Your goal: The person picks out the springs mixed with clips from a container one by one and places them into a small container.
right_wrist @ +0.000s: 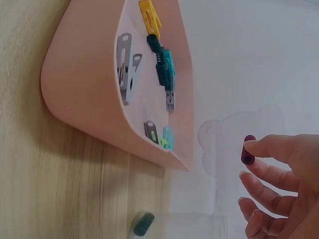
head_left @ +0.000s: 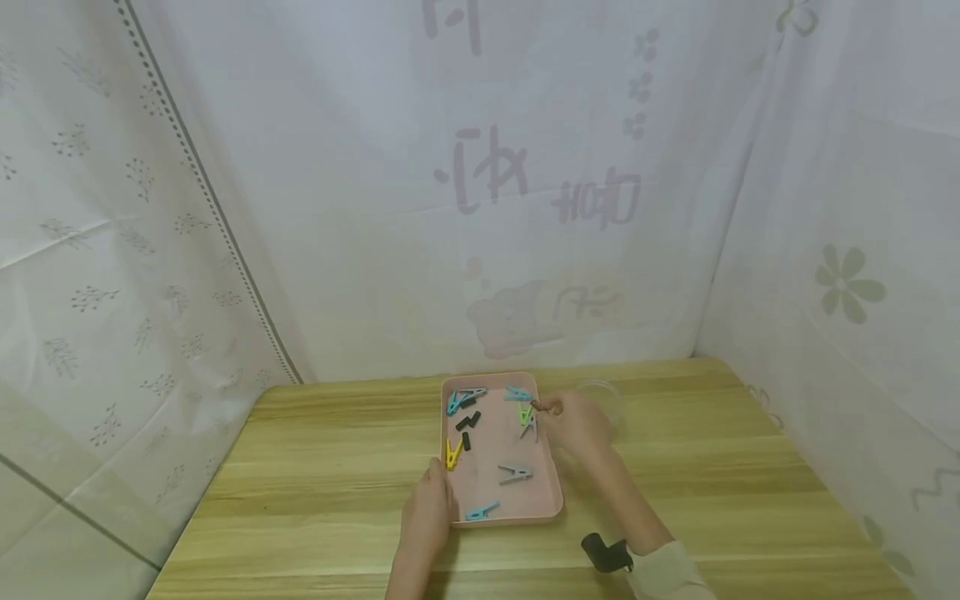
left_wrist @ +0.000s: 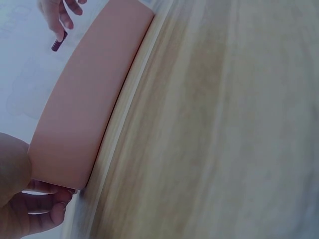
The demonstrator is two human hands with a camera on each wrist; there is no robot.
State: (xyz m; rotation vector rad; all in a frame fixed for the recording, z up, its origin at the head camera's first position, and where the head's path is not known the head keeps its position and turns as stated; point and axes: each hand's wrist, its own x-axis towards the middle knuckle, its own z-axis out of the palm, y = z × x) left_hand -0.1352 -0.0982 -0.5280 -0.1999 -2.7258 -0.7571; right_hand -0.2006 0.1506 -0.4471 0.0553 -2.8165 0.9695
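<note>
My right hand [head_left: 577, 425] is above the right rim of a pink tray [head_left: 487, 492]. Between thumb and forefinger it pinches a small dark-red ribbed cylinder [right_wrist: 248, 150]; the other fingers are loosely bent. My left hand [head_left: 427, 510] grips the tray's near left corner, fingertips curled around the wall in the left wrist view. Inside the tray lie a yellow clothespin [head_left: 453, 454], a green clothespin [head_left: 525, 413], several blue and grey ones, and several dark ribbed cylinders [head_left: 466, 441] along the left side.
A clear round container [head_left: 613, 398] stands behind my right hand. In the right wrist view, a dark green ribbed cylinder [right_wrist: 144, 224] appears in it. Beneath everything is a wooden table [head_left: 322, 475], with pale patterned curtains [head_left: 360, 250] around it.
</note>
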